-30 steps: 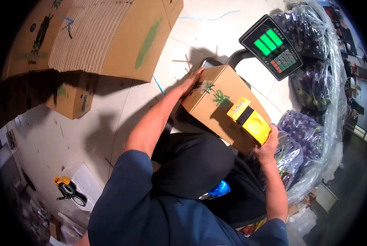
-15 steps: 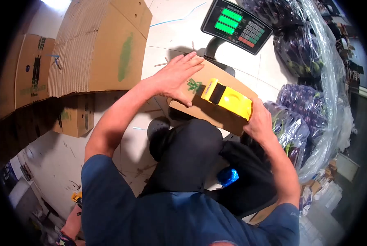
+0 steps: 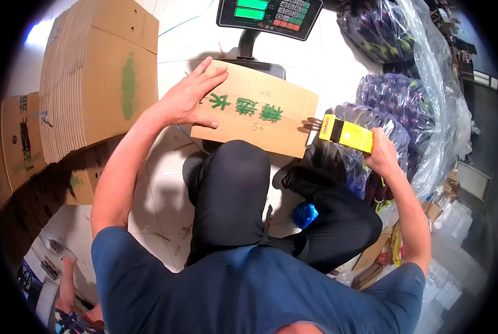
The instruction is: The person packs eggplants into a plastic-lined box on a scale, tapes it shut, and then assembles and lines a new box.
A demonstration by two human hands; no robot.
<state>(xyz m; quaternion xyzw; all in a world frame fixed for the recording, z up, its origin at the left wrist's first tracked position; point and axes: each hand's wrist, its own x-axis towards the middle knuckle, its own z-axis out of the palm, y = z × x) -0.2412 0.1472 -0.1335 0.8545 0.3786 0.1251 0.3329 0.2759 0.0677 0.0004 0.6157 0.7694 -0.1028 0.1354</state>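
A brown cardboard box (image 3: 285, 133) with green printed characters lies in front of my knees, overlapping the platform of the digital scale (image 3: 268, 69) behind it. My left hand (image 3: 193, 97) rests on the box's left end, fingers spread over its top face and thumb toward the near edge. Past the box's right end, my right hand (image 3: 384, 153) grips a yellow tape dispenser (image 3: 356, 136) with a black band. The dispenser's front points left, close to the box's right edge. Dark prong-like shapes show between the two.
Flattened cartons (image 3: 101, 72) stand stacked at the left. Clear plastic bags of eggplants (image 3: 391, 92) line the right side. The scale's display (image 3: 268, 14) is lit green. A blue shiny item (image 3: 304, 215) lies by my leg. Another person's arm (image 3: 66, 284) shows at the lower left.
My right hand has carried the tape dispenser from above the box to beyond its right end, uncovering the green print. My left hand stays on the box. The whole view has shifted.
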